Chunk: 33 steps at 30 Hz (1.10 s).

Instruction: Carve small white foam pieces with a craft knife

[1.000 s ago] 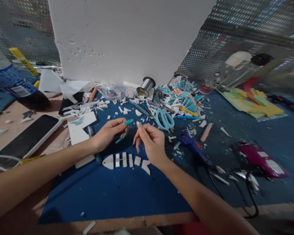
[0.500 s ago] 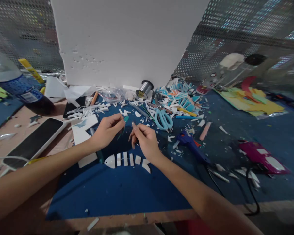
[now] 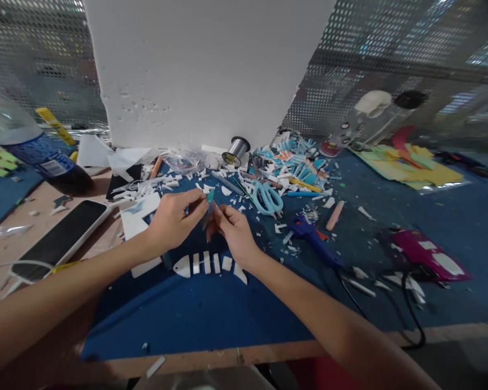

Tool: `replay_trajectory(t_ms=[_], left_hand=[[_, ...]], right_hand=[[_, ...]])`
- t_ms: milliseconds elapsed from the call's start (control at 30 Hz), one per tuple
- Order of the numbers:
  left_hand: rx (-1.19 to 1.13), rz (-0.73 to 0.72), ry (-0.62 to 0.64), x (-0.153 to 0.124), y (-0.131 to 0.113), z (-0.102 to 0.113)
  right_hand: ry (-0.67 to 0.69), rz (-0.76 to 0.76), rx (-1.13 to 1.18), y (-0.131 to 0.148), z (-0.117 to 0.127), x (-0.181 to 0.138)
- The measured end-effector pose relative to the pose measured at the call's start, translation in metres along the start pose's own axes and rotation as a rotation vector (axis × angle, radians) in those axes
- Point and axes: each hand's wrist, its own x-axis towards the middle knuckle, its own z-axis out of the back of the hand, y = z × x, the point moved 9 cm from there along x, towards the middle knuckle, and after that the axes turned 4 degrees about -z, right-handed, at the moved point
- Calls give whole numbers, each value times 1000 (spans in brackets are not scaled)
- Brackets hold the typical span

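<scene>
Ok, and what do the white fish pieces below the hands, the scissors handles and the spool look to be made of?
Fish pieces: probably foam or foam board; matte white, with straight-cut edges.
Scissors handles: likely moulded plastic, an even pale blue with rounded loops.
Spool: its black rims look like plastic; the silvery winding's sheen suggests metal wire, though nylon line is possible.

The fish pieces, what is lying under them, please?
Blue mat shows around and between the fish pieces. What lies directly beneath each one is covered; the right wrist seems to hide part of the tail.
</scene>
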Motion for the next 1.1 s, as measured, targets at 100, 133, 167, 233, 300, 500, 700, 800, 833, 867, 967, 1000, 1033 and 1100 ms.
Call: replay_trajectory(t_ms=[100,133,167,233,300,500,700,800,833,867,967,1000,1033,1100], left_hand=[[-51,52,-4,0,5,2],[-70,66,-6,0,6,2],[-89,76,-5,0,7,2],[-112,85,-5,0,8,4],[-112,90,-13,0,8,6],[-377,160,-181,-1,25,10],[-1046,460,14,-12,53,-48],[-1221,500,80,-16,56,-62],[-1263,479,90,-15,55,-63],[-1294,456,100,-14,54,-63],[-1325,408,144,-12,50,-63],[-1327,397,155,-12,49,-63],[-1328,390,165,-11,48,-63],[-1332,379,179,-11,47,-63]], right_hand=[[22,-4,37,-2,-1,0],[29,1,41,-2,-1,0],[34,6,41,-2,-1,0],[45,16,45,-2,-1,1],[59,26,55,-2,-2,1],[103,42,90,4,-3,0],[77,46,139,16,4,-4],[53,57,132,19,7,-4],[47,58,127,19,7,-5],[43,58,121,19,8,-5],[35,75,102,20,8,-6],[31,86,99,21,8,-6],[27,96,99,21,8,-6],[20,106,96,22,9,-7]])
